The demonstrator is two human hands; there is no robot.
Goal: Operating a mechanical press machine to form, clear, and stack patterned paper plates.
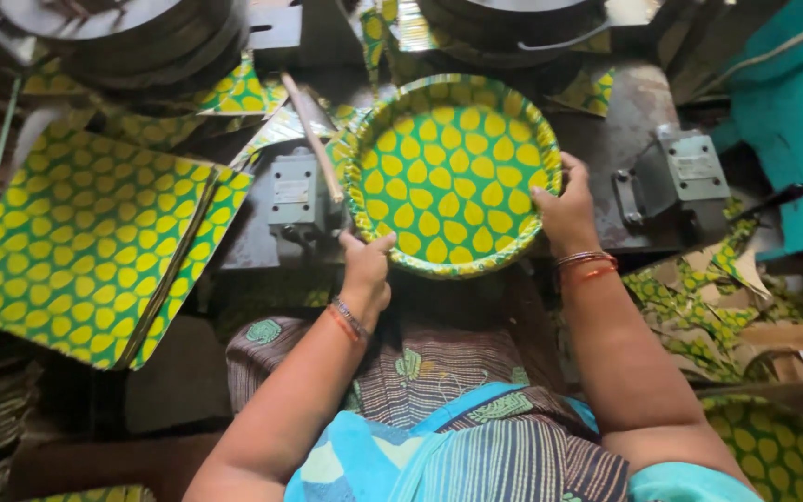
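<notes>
A round paper plate (452, 172), green with yellow leaf shapes and a crimped rim, lies in front of me on the metal press table (620, 139). My left hand (366, 270) pinches its near-left rim. My right hand (567, 209) grips its right rim. Both wrists wear bangles.
A stack of square green-and-yellow printed sheets (85, 237) lies at the left. Grey metal switch boxes (295, 191) (690, 167) flank the plate. Dark round press dies (141, 37) sit at the back. Cut paper scraps (699, 307) lie at the right, and another formed plate (778, 446) at the lower right.
</notes>
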